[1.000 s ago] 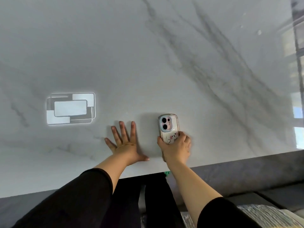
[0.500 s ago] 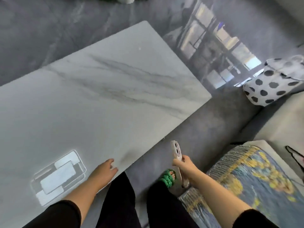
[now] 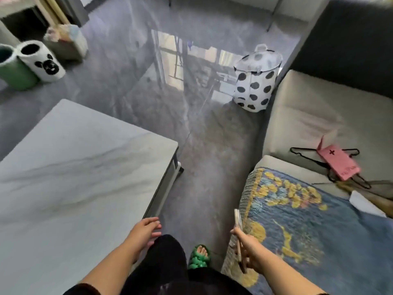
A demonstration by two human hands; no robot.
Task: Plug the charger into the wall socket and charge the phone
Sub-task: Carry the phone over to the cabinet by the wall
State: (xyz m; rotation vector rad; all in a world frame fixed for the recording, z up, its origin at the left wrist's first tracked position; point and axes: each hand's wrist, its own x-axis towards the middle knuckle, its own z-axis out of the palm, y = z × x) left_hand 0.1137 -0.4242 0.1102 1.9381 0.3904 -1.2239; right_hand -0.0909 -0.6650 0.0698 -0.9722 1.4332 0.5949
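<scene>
My right hand [image 3: 252, 254] grips the phone [image 3: 238, 223], which I see edge-on in its pale case, held upright over the gap between the table and the sofa. My left hand [image 3: 143, 233] rests with loosely spread fingers at the near right corner of the white marble table [image 3: 74, 177], holding nothing. No charger and no wall socket appear in this view.
A blue and yellow patterned rug or cushion [image 3: 308, 226] lies on the grey sofa [image 3: 319, 116] to the right, with black hangers and a pink box [image 3: 338, 162]. A polka-dot basket [image 3: 255, 79] stands on the glossy grey floor ahead. Two round bins [image 3: 40, 60] stand far left.
The view has swung right from the table toward the floor and sofa. My right hand lifted the phone off the table and carried it to the right; my left hand slid to the table's edge.
</scene>
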